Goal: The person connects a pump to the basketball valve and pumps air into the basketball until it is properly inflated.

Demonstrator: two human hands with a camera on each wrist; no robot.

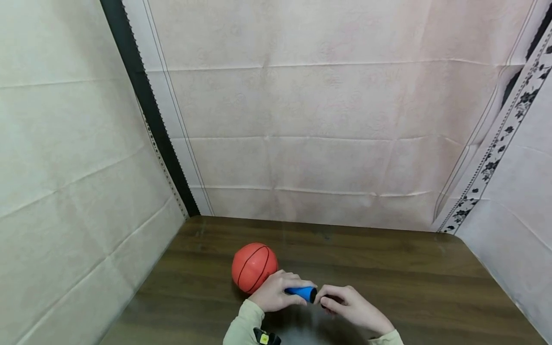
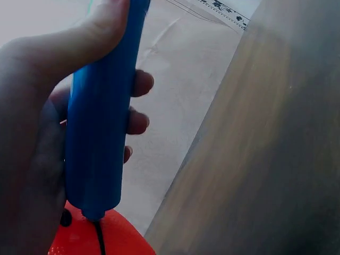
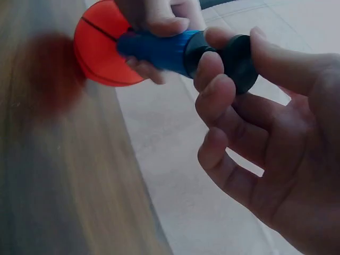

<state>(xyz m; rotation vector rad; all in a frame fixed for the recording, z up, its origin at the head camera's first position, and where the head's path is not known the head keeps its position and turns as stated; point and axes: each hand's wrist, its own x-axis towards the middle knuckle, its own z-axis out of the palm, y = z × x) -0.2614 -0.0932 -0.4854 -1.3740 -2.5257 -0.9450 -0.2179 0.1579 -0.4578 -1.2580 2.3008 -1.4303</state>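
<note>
My left hand (image 1: 276, 291) grips the blue barrel of a small hand pump (image 2: 97, 138), fingers wrapped round one side and thumb along the other. With thumb and fingers, my right hand (image 1: 351, 306) pinches the pump's round black handle (image 3: 243, 64), which sits close against the barrel's black end cap. Just left of the left hand is an orange-red toy basketball (image 1: 254, 267) with black lines. In the left wrist view the pump's narrow nozzle (image 2: 94, 213) points at the ball, and a thin black line runs on from its tip over the ball.
A dark brown wood-grain table (image 1: 207, 306) lies under the hands. Pale cloth sheets (image 1: 302, 115) hang behind it and on both sides. A black watch-like band (image 1: 266, 337) with a yellow-green patch is on the left wrist.
</note>
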